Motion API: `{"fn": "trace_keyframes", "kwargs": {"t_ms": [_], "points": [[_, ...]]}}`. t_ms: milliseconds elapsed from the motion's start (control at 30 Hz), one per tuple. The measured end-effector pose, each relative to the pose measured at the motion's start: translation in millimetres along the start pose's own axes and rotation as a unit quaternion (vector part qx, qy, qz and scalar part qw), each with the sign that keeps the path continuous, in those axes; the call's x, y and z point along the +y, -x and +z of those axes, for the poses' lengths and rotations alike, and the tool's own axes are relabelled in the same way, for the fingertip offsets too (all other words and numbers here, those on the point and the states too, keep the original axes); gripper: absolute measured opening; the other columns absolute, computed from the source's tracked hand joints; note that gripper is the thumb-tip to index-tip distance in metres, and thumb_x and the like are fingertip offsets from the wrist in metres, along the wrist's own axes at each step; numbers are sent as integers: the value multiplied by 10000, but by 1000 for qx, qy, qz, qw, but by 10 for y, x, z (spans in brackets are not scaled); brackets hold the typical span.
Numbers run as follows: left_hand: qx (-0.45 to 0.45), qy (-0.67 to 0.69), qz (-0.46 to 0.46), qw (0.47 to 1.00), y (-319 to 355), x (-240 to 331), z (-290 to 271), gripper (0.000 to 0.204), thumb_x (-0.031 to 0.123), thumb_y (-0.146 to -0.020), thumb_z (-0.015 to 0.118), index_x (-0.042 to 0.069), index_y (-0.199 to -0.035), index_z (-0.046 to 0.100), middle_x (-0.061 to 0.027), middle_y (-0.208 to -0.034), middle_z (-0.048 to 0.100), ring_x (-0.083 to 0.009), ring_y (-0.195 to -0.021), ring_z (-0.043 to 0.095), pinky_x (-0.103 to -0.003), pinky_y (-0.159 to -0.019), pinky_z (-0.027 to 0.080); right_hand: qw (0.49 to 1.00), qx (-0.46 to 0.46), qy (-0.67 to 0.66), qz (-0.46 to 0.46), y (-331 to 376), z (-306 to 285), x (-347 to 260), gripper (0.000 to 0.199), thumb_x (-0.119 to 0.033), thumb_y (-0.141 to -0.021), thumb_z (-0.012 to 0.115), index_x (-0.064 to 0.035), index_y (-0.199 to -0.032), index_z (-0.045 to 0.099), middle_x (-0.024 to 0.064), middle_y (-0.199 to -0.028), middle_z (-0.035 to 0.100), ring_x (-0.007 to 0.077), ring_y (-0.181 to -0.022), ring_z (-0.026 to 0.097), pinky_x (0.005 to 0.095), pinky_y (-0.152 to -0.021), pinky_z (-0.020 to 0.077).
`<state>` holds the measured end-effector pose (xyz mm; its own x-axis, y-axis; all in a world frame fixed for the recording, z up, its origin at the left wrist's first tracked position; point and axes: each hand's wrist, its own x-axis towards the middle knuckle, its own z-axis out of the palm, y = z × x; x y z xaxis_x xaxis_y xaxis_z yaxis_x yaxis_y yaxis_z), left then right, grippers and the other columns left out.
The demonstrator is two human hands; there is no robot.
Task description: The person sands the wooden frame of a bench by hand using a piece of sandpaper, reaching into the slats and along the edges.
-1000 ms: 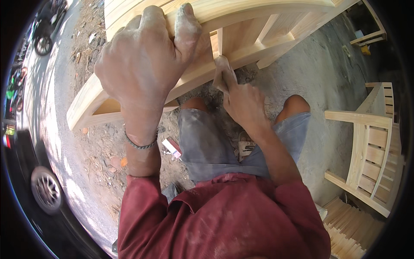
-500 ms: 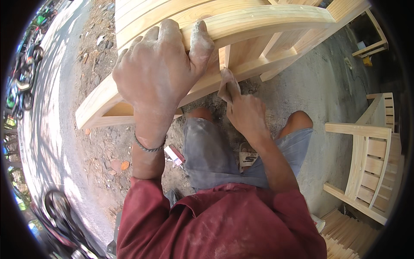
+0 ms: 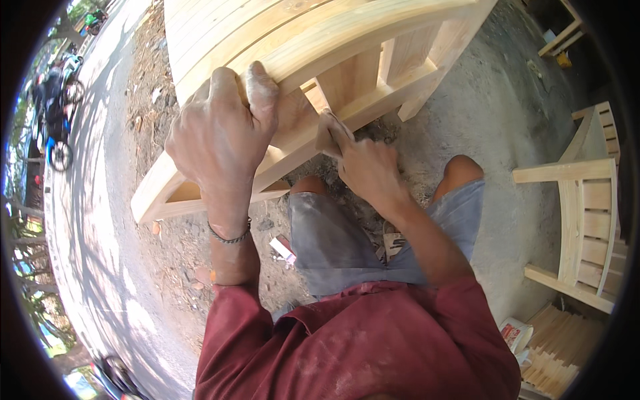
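My left hand (image 3: 217, 137), dusted pale, is closed over the curved top rail (image 3: 347, 37) of an unpainted slatted wooden furniture piece, thumb along its upper side. Below and to the right, my right hand (image 3: 371, 167) pinches a folded, brownish sheet that looks like sandpaper (image 3: 326, 138). The sheet lies against the lower rail (image 3: 360, 115), close to the foot of a narrow gap between upright slats. My fingers partly hide the sheet, so its contact face does not show.
Similar wooden furniture (image 3: 587, 227) stands at the right, above a stack of thin wood strips (image 3: 557, 347). A small white-and-red box (image 3: 283, 249) lies on the dirt by my left knee. Motorbikes (image 3: 63, 110) line the road at the far left.
The view has shifted, so the furniture's near end and my hands sit lower and further left. My left hand keeps its grip; the right still works the sheet at the lower rail.
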<state>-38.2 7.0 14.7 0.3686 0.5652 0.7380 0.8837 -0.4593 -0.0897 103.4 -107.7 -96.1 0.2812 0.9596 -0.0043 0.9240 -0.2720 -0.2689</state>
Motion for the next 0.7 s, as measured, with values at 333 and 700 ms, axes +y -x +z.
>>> {"fn": "trace_keyframes", "kwargs": {"t_ms": [333, 700], "points": [[-23, -18, -6, 1000, -12, 61, -15, 535, 551, -985, 486, 134, -659, 563, -92, -548, 593, -306, -454, 596, -411, -414, 427, 991, 120, -10, -63, -260, 252, 147, 552, -145, -858, 631, -180, -1401, 537, 166, -716, 682, 367, -639, 707, 474, -549, 580], [-11, -17, -5, 1000, -10, -22, -21, 545, 544, -982, 486, 128, -634, 535, -91, -508, 569, -300, -447, 588, -398, -406, 413, 999, -13, -44, 16, 17, -2, -57, 454, -124, -876, 621, -145, -1325, 559, 172, -684, 670, 397, -659, 702, 528, -583, 569]]}}
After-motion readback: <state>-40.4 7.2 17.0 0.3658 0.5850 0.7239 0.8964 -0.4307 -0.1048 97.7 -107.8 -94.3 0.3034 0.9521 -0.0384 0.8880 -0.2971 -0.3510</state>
